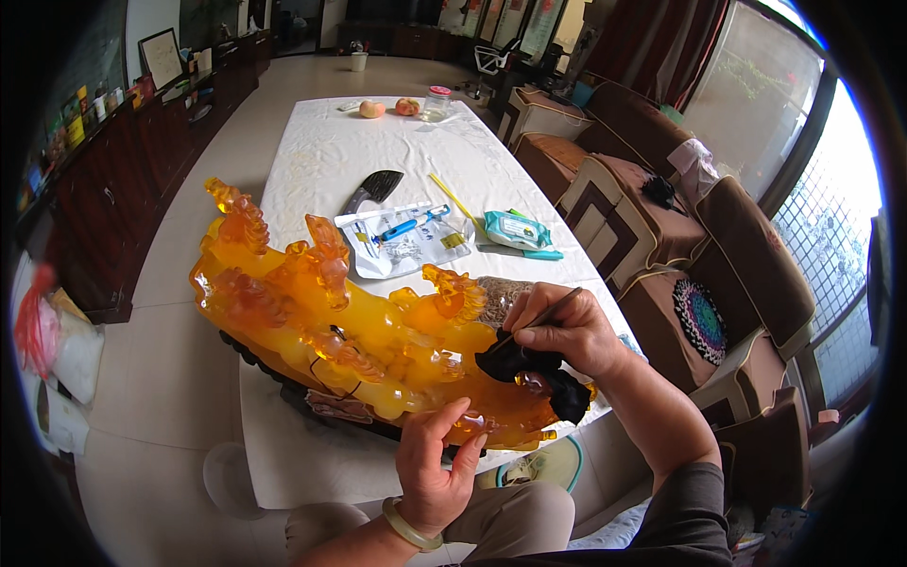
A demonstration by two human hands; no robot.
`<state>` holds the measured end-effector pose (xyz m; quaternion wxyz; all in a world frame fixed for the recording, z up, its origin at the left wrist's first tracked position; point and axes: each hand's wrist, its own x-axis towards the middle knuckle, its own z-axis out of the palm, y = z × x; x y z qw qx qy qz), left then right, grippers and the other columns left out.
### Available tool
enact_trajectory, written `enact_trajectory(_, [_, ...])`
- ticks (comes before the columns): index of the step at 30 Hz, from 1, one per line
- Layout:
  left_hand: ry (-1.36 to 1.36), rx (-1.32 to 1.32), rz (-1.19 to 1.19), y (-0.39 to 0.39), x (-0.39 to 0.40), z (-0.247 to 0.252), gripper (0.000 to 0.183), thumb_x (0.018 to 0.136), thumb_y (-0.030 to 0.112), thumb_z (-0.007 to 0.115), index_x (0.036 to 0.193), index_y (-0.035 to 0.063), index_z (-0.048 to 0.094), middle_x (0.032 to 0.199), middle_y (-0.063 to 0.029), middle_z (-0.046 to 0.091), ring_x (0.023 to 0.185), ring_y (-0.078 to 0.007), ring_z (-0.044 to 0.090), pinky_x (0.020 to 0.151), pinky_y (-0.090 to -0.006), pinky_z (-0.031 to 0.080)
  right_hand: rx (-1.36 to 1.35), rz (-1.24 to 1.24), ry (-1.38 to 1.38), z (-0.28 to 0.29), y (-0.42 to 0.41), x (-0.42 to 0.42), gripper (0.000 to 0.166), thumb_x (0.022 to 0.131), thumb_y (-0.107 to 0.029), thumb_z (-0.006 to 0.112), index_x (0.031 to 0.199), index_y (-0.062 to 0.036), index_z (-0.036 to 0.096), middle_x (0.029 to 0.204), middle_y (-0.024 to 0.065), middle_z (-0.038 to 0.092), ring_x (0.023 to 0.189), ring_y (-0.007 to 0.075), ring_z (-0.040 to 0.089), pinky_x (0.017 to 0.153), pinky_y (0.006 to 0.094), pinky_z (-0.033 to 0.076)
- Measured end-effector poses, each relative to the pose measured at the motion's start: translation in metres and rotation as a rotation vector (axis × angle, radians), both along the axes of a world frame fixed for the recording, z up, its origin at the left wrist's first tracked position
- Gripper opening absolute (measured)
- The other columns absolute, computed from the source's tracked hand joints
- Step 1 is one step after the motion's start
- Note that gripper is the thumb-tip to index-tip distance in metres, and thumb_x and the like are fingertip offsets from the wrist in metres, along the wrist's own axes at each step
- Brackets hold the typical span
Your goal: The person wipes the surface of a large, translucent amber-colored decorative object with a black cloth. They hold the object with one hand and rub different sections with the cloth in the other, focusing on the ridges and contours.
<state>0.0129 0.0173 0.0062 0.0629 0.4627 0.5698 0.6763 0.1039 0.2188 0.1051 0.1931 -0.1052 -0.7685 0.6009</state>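
A large amber-coloured, translucent sculpture (382, 333) with several horse heads lies tilted on a dark base (283, 390) at the near end of the table. My right hand (567, 326) grips a thin dark stick (560, 308), angled down towards black cloth (514, 361) draped over the sculpture's right end. The cloth hides part of the amber surface there, and a rounded bit pokes through it. At the near edge of the sculpture is my left hand (436, 453), thumb and forefinger spread beside the amber; whether the fingertips press on it is hard to tell. A thin black cord (315, 368) hangs across the sculpture's front.
On the white-covered table (354, 152) lie a cleaver (379, 188), a blue-handled peeler (414, 223) on a plastic bag, a wipes pack (517, 228), a teal-handled knife (521, 252) and a jar (436, 105). Brown sofas (638, 205) line the right; a basin (542, 464) sits below.
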Motion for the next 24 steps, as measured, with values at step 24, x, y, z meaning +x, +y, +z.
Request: enact_trajectory(24, [-0.011, -0.011, 0.003, -0.001, 0.001, -0.001, 0.044, 0.080, 0.002, 0.074, 0.120, 0.0028, 0.058, 0.100, -0.0127, 0.061, 0.087, -0.0292, 0.059, 0.075, -0.0350, 0.048, 0.671, 0.270, -0.140, 0.026, -0.010, -0.022, 0.010, 0.083, -0.003, 0.066, 0.081, 0.0006, 0.056, 0.071, 0.0123, 0.057, 0.067, 0.0305, 0.061, 0.061, 0.0359, 0.047])
